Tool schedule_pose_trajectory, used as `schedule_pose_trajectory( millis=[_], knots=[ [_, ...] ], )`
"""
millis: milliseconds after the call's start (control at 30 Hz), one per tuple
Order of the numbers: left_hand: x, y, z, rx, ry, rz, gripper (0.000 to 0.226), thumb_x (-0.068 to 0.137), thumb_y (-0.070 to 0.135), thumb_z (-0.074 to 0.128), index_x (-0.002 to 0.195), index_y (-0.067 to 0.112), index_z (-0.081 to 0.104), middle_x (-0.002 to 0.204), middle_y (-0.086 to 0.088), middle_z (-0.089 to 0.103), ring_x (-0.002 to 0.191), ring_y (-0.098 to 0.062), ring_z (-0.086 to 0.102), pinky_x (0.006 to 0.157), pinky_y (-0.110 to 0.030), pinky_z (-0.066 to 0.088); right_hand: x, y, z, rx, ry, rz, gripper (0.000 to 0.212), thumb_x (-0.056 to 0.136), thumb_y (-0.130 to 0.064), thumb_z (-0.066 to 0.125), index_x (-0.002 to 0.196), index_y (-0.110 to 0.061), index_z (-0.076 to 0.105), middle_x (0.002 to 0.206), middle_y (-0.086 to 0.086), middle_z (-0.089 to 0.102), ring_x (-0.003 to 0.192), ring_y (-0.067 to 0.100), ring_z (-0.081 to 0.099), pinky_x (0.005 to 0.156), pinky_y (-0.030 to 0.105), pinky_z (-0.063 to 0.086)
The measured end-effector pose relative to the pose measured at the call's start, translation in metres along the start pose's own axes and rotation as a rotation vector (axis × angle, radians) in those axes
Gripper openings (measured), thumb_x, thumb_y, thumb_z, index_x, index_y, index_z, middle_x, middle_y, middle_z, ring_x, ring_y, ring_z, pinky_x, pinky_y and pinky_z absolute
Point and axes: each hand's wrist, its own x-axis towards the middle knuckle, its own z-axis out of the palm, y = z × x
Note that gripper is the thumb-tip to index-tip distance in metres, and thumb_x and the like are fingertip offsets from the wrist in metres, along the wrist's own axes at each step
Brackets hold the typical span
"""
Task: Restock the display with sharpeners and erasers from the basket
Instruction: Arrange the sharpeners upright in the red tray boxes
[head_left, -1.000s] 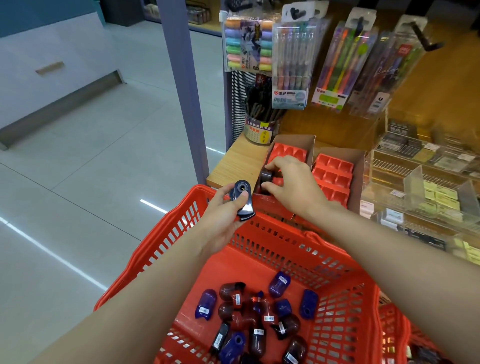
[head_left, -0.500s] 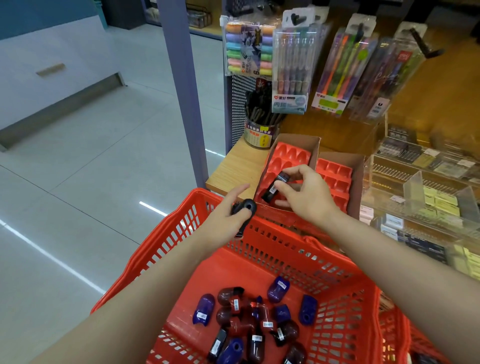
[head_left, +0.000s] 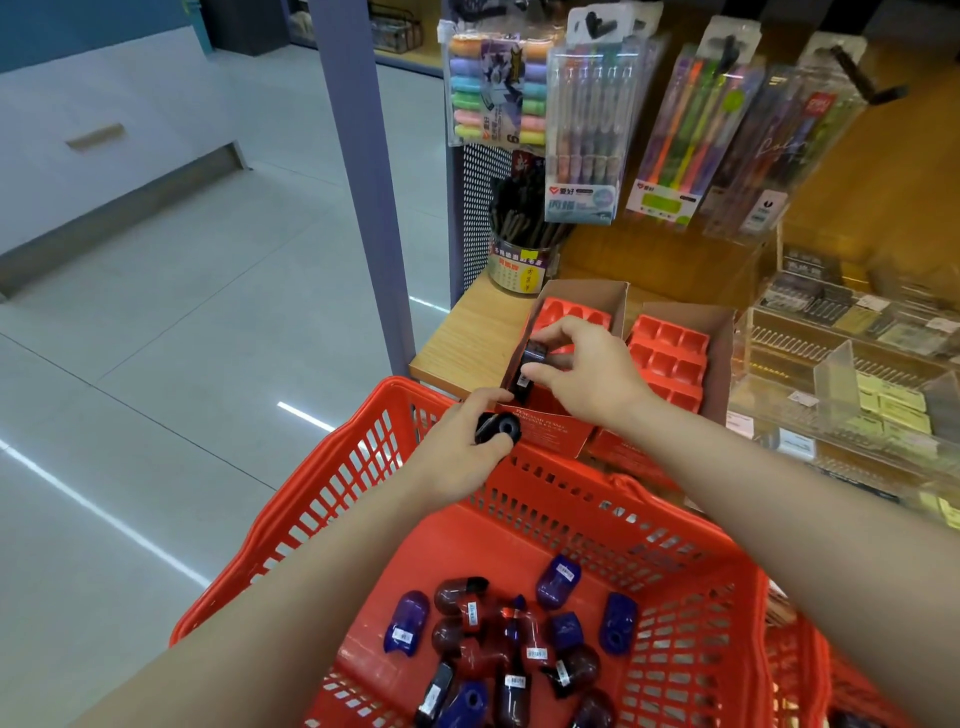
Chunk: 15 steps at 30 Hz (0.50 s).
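Note:
My left hand grips a dark sharpener just above the far rim of the red basket. My right hand pinches another dark sharpener over the left display box, whose red tray shows bare slots behind the hand. A second display box with a red slotted tray stands beside it on the right. Several blue and dark red sharpeners lie loose on the basket's floor.
The boxes stand on a wooden shelf beside a tin of pencils. Packs of pens and highlighters hang above. Clear acrylic bins with small stock fill the right. A grey post rises left of the shelf, with tiled floor beyond.
My left hand has lowered its sharpener toward the basket's far rim. My right hand lifted its sharpener slightly and turned it over the left box's front slots.

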Motion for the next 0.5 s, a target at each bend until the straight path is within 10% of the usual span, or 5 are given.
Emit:
schedule_pose_trajectory(
  millis=[267,500],
  knots=[
    [-0.005,0.033,-0.011,0.136,0.126,0.153,0.047,0.095,0.028,0.051,0.138,0.045,0.042,0.114,0.001,0.046,0.095,-0.009,0.052,0.078,-0.024,0.04,-0.014,0.004,-0.091,-0.027,0.197,0.047,0.03,0.085,-0.022,0.076,0.111,-0.023,0.062,0.101,-0.01,0.066,0.092,0.006,0.065,0.086,0.03,0.054],
    [-0.013,0.08,0.035,0.419,-0.258,0.19,0.063,0.094,0.038,0.055,0.151,0.035,0.029,0.141,-0.006,0.044,0.127,-0.026,0.047,0.102,-0.033,0.039,-0.046,0.036,-0.108,-0.259,0.067,0.088,0.037,0.087,-0.025,0.073,0.123,-0.022,0.065,0.114,-0.007,0.067,0.103,0.011,0.065,0.09,0.024,0.047]
  ],
)
